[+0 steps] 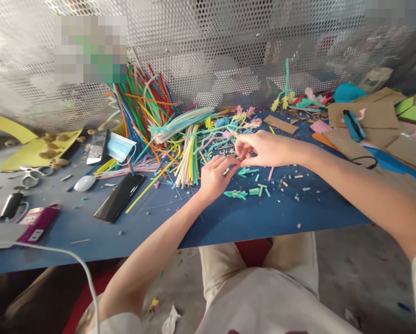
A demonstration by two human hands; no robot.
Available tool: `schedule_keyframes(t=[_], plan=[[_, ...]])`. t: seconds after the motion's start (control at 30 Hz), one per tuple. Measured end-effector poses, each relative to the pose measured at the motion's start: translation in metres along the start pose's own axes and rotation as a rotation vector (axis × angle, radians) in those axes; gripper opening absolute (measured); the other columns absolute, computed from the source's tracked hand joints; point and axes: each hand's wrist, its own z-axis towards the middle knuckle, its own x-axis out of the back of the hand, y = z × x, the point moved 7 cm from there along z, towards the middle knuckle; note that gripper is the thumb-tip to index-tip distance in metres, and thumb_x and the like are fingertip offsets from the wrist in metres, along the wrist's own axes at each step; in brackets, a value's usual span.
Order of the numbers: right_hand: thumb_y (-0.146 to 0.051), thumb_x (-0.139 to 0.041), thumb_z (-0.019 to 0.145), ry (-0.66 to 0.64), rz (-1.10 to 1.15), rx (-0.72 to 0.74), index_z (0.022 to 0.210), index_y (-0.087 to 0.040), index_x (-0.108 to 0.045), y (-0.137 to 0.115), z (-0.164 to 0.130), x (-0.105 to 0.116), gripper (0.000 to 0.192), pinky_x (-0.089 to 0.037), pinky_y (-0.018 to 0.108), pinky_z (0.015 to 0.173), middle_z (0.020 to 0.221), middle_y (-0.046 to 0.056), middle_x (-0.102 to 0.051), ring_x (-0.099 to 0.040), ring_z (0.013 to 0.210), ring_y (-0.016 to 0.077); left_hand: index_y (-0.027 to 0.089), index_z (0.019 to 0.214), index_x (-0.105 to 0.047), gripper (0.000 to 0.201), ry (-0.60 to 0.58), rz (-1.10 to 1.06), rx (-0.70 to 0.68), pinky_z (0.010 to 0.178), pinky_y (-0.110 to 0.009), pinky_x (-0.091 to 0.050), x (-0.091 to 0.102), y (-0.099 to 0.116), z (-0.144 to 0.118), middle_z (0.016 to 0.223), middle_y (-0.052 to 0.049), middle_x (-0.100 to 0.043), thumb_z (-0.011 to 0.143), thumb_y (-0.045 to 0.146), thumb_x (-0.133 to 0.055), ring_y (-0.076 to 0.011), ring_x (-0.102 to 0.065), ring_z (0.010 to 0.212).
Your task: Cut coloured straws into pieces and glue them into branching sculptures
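My left hand rests on the blue table, fingers curled around a small teal straw piece. My right hand hovers just above and to the right, thumb and fingers pinched together near the left fingertips; what it pinches is too small to tell. Short cut teal straw pieces lie scattered under and in front of both hands. A big heap of long coloured straws fans out behind the left hand.
A black phone, white mouse, face mask, scissors and a pink device lie left. Cardboard pieces and a blue cutter sit right. A perforated metal screen backs the table. A white cable hangs at front left.
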Motion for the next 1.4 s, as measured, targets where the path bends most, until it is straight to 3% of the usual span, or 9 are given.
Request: schedule_keyframes(t=[0.2, 0.4, 0.63, 0.77, 0.97, 1.13, 1.27, 1.4], plan=[[-0.025, -0.074, 0.081, -0.036, -0.003, -0.001, 0.093, -0.024, -0.063, 0.006, 0.002, -0.005, 0.017, -0.052, 0.033, 0.068, 0.085, 0.000, -0.076, -0.071, 0.076, 0.0186, 0.024, 0.106, -0.075, 0.018, 0.003, -0.003, 0.003, 0.088, -0.032, -0.052, -0.002, -0.001, -0.001, 0.105, -0.001, -0.081, 0.106, 0.035, -0.061, -0.0164, -0.068, 0.088], [-0.029, -0.072, 0.084, -0.014, 0.009, -0.016, 0.102, -0.023, -0.076, 0.019, 0.001, -0.003, 0.020, -0.052, 0.033, 0.071, 0.090, 0.002, -0.078, -0.070, 0.079, 0.0182, 0.024, 0.110, -0.073, 0.019, 0.020, -0.014, 0.110, 0.080, -0.028, -0.052, 0.000, -0.006, 0.000, 0.108, -0.001, -0.080, 0.104, 0.039, -0.065, -0.0129, -0.064, 0.076], [-0.040, -0.076, 0.085, 0.133, 0.260, -0.103, 0.098, -0.024, -0.082, 0.049, -0.020, 0.015, 0.023, -0.058, 0.038, 0.085, 0.097, 0.004, -0.081, -0.073, 0.088, 0.0205, 0.024, 0.118, -0.073, 0.027, -0.314, 0.224, 0.049, 0.086, -0.036, -0.054, -0.027, -0.016, -0.007, 0.112, -0.004, -0.079, 0.092, 0.027, -0.075, -0.0245, -0.069, 0.100], [-0.042, -0.082, 0.081, 0.188, 0.383, -0.142, 0.096, -0.023, -0.081, 0.062, -0.037, 0.017, 0.024, -0.060, 0.041, 0.091, 0.098, 0.005, -0.081, -0.075, 0.092, 0.0217, 0.025, 0.112, -0.075, 0.017, -0.389, 0.263, 0.036, 0.086, -0.036, -0.052, -0.037, -0.022, -0.011, 0.110, -0.004, -0.079, 0.097, 0.033, -0.072, -0.0240, -0.068, 0.100], [-0.050, -0.088, 0.076, 0.286, 0.459, -0.169, 0.093, -0.021, -0.080, 0.082, -0.048, 0.007, 0.035, -0.060, 0.039, 0.087, 0.092, 0.006, -0.081, -0.075, 0.086, 0.0212, 0.026, 0.099, -0.078, 0.013, -0.353, 0.252, 0.037, 0.086, -0.037, -0.047, -0.036, -0.023, -0.010, 0.097, -0.004, -0.079, 0.100, 0.035, -0.069, -0.0230, -0.067, 0.094], [-0.053, -0.088, 0.077, 0.466, 0.427, -0.180, 0.090, -0.022, -0.082, 0.097, -0.056, -0.005, 0.034, -0.059, 0.037, 0.079, 0.092, 0.006, -0.080, -0.074, 0.083, 0.0217, 0.028, 0.099, -0.079, 0.013, -0.232, 0.216, 0.050, 0.089, -0.042, -0.045, -0.025, -0.017, -0.005, 0.098, -0.003, -0.081, 0.100, 0.035, -0.068, -0.0244, -0.066, 0.098], [-0.050, -0.084, 0.081, 0.623, 0.309, -0.095, 0.084, -0.027, -0.082, 0.090, -0.066, -0.009, 0.024, -0.058, 0.041, 0.089, 0.101, 0.006, -0.078, -0.073, 0.096, 0.0248, 0.030, 0.096, -0.080, 0.013, -0.136, 0.213, 0.016, 0.095, -0.046, -0.042, -0.014, -0.009, -0.001, 0.097, -0.002, -0.082, 0.101, 0.036, -0.069, -0.0246, -0.066, 0.102], [-0.044, -0.082, 0.085, 0.646, 0.218, -0.051, 0.085, -0.030, -0.082, 0.080, -0.072, -0.011, 0.014, -0.056, 0.045, 0.099, 0.100, 0.004, -0.076, -0.071, 0.099, 0.0250, 0.031, 0.096, -0.079, 0.012, -0.087, 0.222, -0.019, 0.094, -0.045, -0.042, -0.010, -0.005, -0.001, 0.095, 0.001, -0.082, 0.100, 0.034, -0.069, -0.0228, -0.066, 0.099]])
